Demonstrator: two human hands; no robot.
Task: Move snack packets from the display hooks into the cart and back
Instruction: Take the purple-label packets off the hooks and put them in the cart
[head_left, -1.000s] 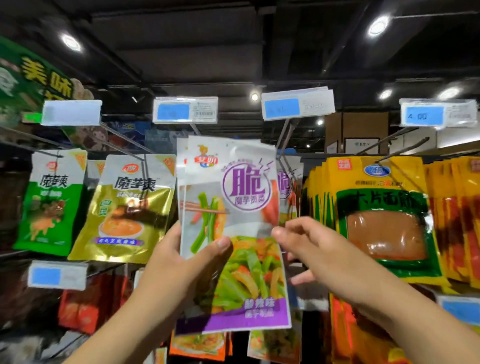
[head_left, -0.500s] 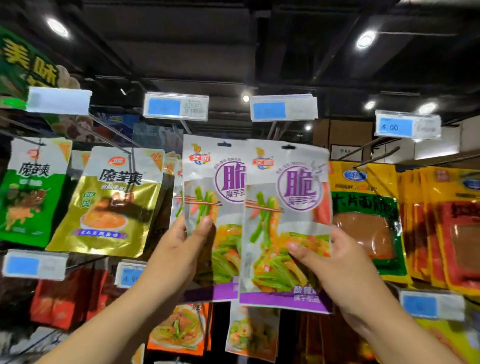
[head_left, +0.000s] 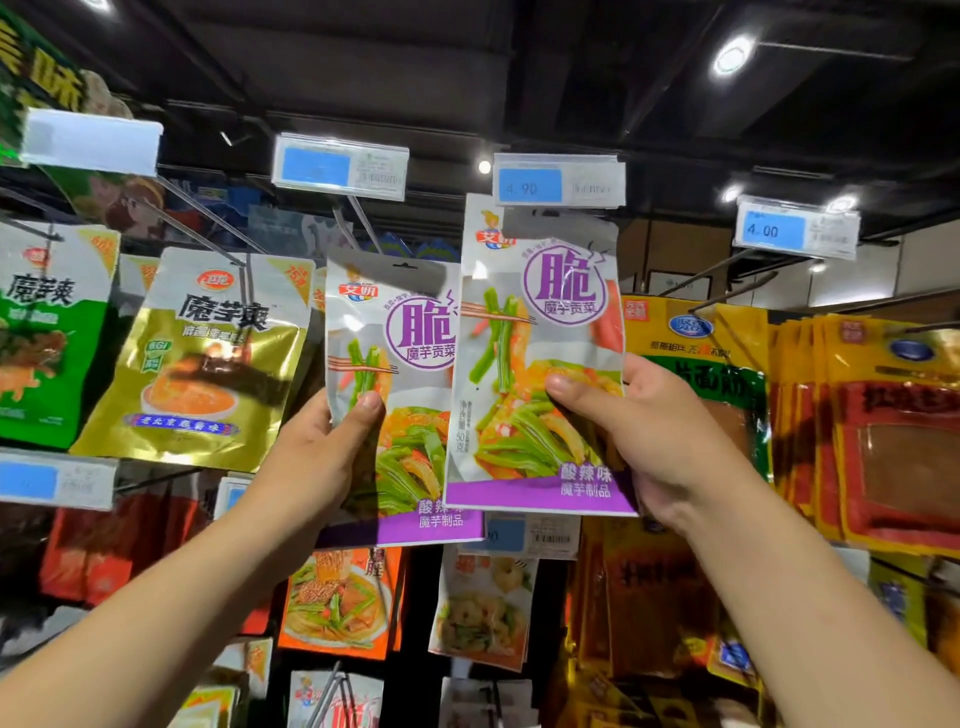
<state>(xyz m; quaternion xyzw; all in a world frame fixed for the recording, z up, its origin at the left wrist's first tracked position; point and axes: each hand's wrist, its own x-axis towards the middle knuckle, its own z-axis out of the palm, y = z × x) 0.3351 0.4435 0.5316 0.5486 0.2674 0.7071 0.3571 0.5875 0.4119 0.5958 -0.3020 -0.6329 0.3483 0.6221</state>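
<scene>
Two white-and-purple snack packets with green vegetables printed on them are held up in front of the display hooks. My left hand (head_left: 324, 457) grips the left packet (head_left: 400, 395) by its left edge, thumb on the front. My right hand (head_left: 654, 441) grips the right packet (head_left: 535, 364), which is raised higher; its top reaches the 4.90 price tag (head_left: 558, 182) at the tip of a hook. The right packet overlaps the left one's right edge. No cart is in view.
Gold packets (head_left: 202, 358) and green packets (head_left: 41, 338) hang to the left, yellow and red packets (head_left: 872, 426) to the right. Metal hooks with price tags (head_left: 340, 166) jut toward me. More packets (head_left: 343, 603) hang on the lower rows.
One second ago both hands held the packets stacked together. My right hand has pulled one packet off to the right and lifted it up toward the 4.90 tag; the left packet stayed.
</scene>
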